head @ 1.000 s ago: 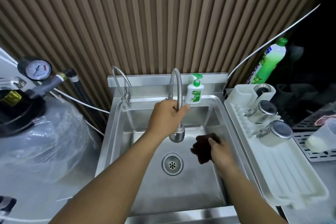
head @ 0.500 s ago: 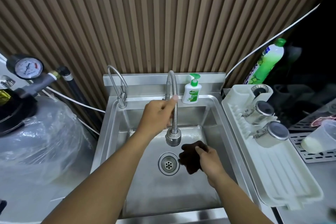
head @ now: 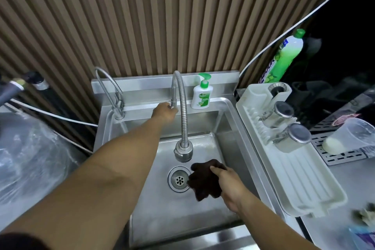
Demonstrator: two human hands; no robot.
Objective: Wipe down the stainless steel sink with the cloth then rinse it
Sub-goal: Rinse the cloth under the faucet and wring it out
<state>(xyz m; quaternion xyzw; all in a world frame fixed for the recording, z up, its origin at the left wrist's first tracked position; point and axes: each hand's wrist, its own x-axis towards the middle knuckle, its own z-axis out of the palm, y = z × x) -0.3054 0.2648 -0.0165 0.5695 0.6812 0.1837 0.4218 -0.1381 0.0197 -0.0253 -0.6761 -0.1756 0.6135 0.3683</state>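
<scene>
Faced a wall of vertical brown slats, ribbed and matte, rising behind the stainless steel sink (head: 233, 148). Took the drain (head: 179, 179) as the mark for everything else. Held the cloth (head: 205, 182), dark, soft and bunched into loose folds, just right of the drain and touching its round rim, low over the basin floor; could not tell whether pressed down or lifted just clear. Clamped the right hand (head: 229, 186) on it, thumb laid over the top, other fingers tucked beneath and out of sight. Reached the left hand (head: 164, 111) well beyond the drain to the foot of the faucet (head: 183, 119), fingers curled round its base; could not tell whether closed on a lever or on the pipe itself. Noted the faucet's ribbed, flexible metal hose arching over to a stubby spray head hanging just beyond the drain. Saw no water falling from that head, so judged the rinse not yet begun and the wipe largely done or at a pause. Found the brushed steel dull and smeary around the drain, with a pale sheen toward the corner beyond and right of it. Judged the remainder as water on, then basin and cloth flushed. Noted a slimmer rigid tap (head: 113, 91) beyond and left of the drain, a white-and-green pump soap bottle (head: 202, 95) beyond it on the back ledge, and a white ridged plastic drying tray (head: 294, 178) to its right.
</scene>
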